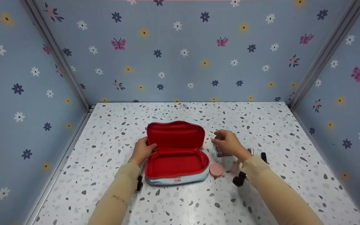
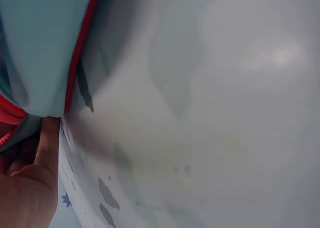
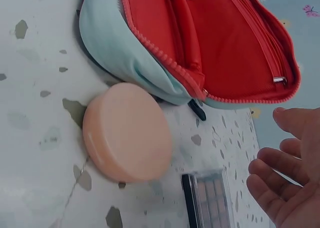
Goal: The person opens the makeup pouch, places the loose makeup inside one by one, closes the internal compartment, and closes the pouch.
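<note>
A light blue zip pouch with a red lining (image 1: 177, 162) lies unzipped on the table, its lid standing up at the back. At the pouch's left side my left hand (image 1: 142, 150) grips the edge near the hinge, thumb inside and fingers behind. My right hand (image 1: 228, 143) hovers right of the pouch with loosely bent fingers, nothing held. Beneath it lies an eyeshadow palette (image 3: 210, 200) with a clear lid, partly hidden in the head view. A round pink compact (image 3: 130, 133) sits beside the pouch's right front corner.
Right of the compact, partly under my right forearm, are a black-ended item (image 1: 238, 180), a pale pinkish item (image 1: 235, 167) and a black tube (image 1: 263, 157). Another black item (image 1: 139, 182) lies left of the pouch. Flower-patterned walls (image 1: 180, 62) enclose the speckled table (image 1: 114, 125).
</note>
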Motion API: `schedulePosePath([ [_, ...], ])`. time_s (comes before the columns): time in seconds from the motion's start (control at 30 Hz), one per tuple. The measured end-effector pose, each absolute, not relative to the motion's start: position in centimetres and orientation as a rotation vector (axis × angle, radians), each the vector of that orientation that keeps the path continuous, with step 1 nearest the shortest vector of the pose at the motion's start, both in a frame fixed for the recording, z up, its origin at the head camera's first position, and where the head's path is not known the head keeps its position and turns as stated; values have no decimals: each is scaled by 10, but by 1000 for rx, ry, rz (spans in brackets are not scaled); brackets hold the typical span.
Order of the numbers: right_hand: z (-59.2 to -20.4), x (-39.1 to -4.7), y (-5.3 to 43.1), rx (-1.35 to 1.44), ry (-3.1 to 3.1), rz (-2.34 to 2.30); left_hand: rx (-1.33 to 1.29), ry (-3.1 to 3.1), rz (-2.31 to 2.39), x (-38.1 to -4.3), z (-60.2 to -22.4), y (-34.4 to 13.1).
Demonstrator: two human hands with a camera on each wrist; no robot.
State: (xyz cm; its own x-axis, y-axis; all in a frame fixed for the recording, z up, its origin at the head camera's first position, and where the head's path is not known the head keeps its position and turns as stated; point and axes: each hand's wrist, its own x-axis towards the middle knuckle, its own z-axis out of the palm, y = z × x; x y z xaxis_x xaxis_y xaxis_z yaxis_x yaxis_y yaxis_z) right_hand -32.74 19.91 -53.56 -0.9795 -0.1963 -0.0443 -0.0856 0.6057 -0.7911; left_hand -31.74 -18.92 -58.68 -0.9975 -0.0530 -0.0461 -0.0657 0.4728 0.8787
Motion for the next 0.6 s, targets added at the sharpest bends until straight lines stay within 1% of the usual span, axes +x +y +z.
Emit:
schedulePosePath([
  [0.6,-530,-312,246,-109,2738,-1300,-69,2700,1616,-318,-590,-191],
])
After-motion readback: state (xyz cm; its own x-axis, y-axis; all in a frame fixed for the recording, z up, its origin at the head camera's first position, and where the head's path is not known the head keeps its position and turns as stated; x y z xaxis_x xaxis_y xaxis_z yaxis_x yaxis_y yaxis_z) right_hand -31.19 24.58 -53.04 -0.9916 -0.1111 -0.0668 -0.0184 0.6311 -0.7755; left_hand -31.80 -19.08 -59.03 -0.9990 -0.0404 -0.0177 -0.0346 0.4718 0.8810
